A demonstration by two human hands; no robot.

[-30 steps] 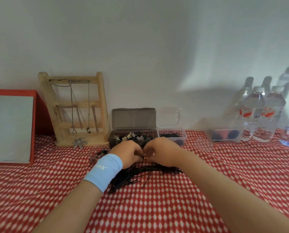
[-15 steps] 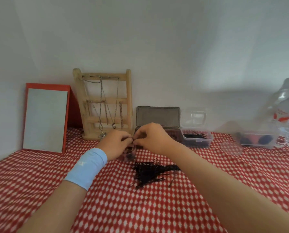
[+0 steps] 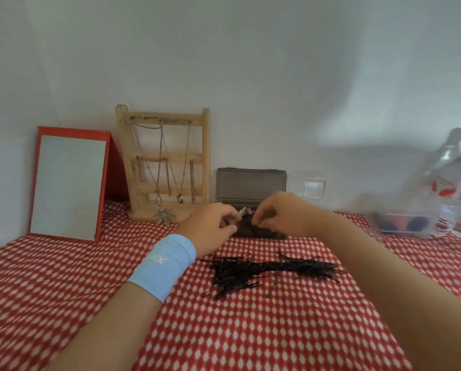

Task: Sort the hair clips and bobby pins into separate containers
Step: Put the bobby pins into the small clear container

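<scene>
Left hand (image 3: 213,226): pinches a clip (image 3: 243,210) over box (image 3: 261,233) — probably to drop in.
Right hand (image 3: 283,215): curled; grip unclear.
Pins (image 3: 264,271): piled on bench (image 3: 224,333), unsorted.

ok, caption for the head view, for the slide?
Left hand and right hand meet over the open grey box; bobby pins lie piled on the checked cloth in front.

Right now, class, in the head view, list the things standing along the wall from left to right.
Red-framed rectangular mirror → pale wooden jewellery rack hung with chains → dark grey plastic box with raised lid → small clear plastic container → low clear plastic tub → clear plastic water bottles.
</scene>
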